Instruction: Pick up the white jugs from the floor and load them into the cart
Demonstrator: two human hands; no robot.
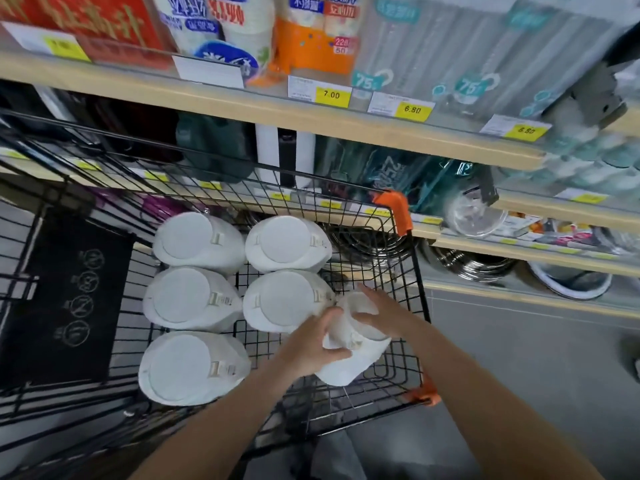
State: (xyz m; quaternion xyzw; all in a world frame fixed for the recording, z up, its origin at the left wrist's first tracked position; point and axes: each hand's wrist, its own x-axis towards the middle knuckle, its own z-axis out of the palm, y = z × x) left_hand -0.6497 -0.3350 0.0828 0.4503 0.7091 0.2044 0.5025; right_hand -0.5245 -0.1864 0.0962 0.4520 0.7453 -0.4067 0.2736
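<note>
Store aisle, head view: wooden shelves [242,109] with yellow price tags [331,95] run behind a black wire cart [408,271]. Grey floor [519,358] to the right of the cart. Upper shelf holds packaged goods, lower ones hold metal bowls [478,268] and clear packs, mostly blurred.

Five white jugs [194,299] already stand inside the cart, seen from above, lids up: three in a column on the cart's left side, two beside them toward its middle. Black panel [65,299] with round icons sits at the cart's far left.

Sixth white jug [353,358] is tilted over the cart's near right corner, just beside the nearer middle jug, above the wire bottom. Left hand [311,351] grips it from the left, thumb curled over its top. Right hand [384,313] rests on its right side, fingers spread and wrapped on the body. Orange corner bumpers [394,206] on the cart's right edge.
</note>
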